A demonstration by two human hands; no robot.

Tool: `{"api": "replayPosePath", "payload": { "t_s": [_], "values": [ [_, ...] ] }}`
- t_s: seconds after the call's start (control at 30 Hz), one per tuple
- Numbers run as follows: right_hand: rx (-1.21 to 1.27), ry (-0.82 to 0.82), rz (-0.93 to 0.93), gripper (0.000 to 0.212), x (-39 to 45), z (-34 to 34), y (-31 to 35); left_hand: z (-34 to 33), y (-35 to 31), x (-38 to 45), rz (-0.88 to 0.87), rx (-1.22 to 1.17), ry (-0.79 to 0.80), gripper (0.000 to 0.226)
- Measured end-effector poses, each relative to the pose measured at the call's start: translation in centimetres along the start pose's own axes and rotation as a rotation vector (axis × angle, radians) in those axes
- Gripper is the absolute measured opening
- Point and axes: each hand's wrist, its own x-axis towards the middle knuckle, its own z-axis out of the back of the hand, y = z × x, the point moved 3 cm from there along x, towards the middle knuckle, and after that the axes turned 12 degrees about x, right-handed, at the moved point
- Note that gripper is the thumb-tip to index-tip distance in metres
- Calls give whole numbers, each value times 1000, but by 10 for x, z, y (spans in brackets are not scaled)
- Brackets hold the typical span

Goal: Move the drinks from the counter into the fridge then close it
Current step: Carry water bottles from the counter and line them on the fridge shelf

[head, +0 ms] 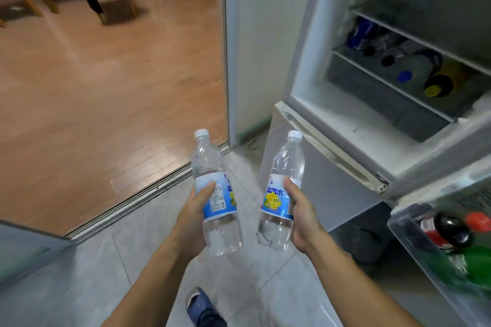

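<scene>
You hold two clear bottles, one per hand; your left hand (195, 216) grips the left bottle (212, 191), your right hand (301, 216) grips the right bottle (283, 194), fingers curled round each label; both hang before the open fridge (313, 79); several bottles lie on its shelf (388, 82); three stand in the door rack (414, 255).

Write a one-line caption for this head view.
Both hands, left and right, carry clear bottles toward the open fridge.

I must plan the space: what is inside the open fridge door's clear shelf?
The clear plastic door shelf holds a dark cola bottle with red label, a red-capped bottle and a green bottle. Their lower parts are hidden.
</scene>
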Motion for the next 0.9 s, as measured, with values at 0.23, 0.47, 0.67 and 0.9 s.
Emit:
{"api": "replayPosePath", "payload": {
  "t_s": [0.23,0.47,0.67,0.9],
  "values": [
    [145,-207,154,51,32,-43,33,-7,-82,76,53,62,273,60],
    [230,-339,336,42,52,-25,102,-91,-133,141,-5,231,428,53],
    [305,-431,505,41,69,-5,177,-181,-178,177,-76,306,539,28],
    [291,-490,759,25,79,22,278,-276,-238,220,-214,463,542,11]
  ]
}}
